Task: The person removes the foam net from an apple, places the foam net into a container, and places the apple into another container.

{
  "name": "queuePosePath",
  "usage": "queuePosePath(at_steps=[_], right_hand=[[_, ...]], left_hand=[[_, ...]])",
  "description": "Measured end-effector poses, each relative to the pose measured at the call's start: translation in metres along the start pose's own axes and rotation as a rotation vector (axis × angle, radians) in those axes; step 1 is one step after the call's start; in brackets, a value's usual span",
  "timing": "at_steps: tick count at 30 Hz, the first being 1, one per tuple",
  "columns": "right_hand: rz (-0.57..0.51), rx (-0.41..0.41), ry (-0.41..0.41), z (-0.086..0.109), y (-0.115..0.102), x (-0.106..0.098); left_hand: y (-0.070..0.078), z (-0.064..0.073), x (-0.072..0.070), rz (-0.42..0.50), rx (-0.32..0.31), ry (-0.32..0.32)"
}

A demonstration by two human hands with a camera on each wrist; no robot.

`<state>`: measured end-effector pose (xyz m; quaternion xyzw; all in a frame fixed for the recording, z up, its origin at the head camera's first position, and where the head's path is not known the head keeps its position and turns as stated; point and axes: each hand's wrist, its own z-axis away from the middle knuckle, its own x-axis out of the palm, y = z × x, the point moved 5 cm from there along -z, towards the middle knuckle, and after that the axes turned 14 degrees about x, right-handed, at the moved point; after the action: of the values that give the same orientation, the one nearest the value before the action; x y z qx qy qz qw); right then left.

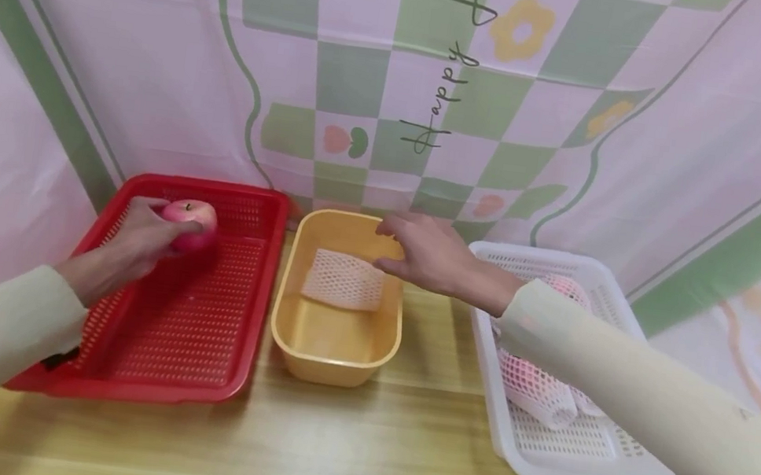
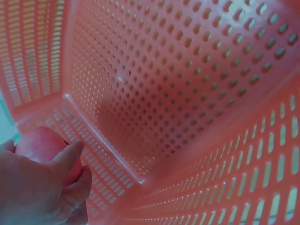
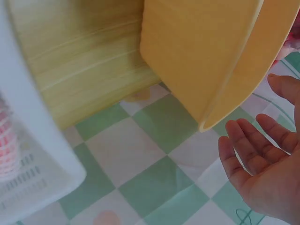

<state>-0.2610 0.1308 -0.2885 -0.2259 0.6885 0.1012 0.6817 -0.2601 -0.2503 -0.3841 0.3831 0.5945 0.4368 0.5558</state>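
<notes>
Glossy red-and-pale-pink round apple (image 1: 206, 218) grasped in your left hand (image 1: 138, 235)

Your left thumb and fingers are closed round the apple, with its short stem facing up in the head view. You hold it inside the rectangular red plastic basket (image 1: 191, 325) with perforated floor and slotted walls, towards the far left corner; I cannot tell whether the fruit touches the basket.

Your right hand (image 1: 424, 255) is released, its fingers loosely bent and spread, near the far right rim of the deep, round-cornered yellow plastic bin (image 1: 331, 374). A white mesh foam sleeve (image 1: 343, 280) lies in that bin, which stands just beside the red basket.

Farther right, a white plastic basket (image 1: 569, 443) holds pink fruits in white foam nets (image 1: 533, 387), partly hidden by your cream fabric sleeve (image 1: 634, 379). A tiny mark on that sleeve is too small to read.

Under it all is a pale wood-grain table (image 1: 339, 454). Behind hangs a pink cloth with green checks (image 1: 350, 79); dark script on it, running sideways, reads "Happy", followed by a character cut off at the top edge
</notes>
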Motion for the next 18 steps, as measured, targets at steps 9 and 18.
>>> queuePosePath(at_steps=[9, 18], right_hand=[[0.005, 0.034, 0.048, 0.034, 0.023, -0.015], [-0.003, 0.072, 0.053, 0.068, 0.048, -0.023]], left_hand=[[-0.012, -0.01, -0.005, -0.05, -0.077, 0.005], [-0.019, -0.012, -0.006, -0.076, -0.095, -0.01]])
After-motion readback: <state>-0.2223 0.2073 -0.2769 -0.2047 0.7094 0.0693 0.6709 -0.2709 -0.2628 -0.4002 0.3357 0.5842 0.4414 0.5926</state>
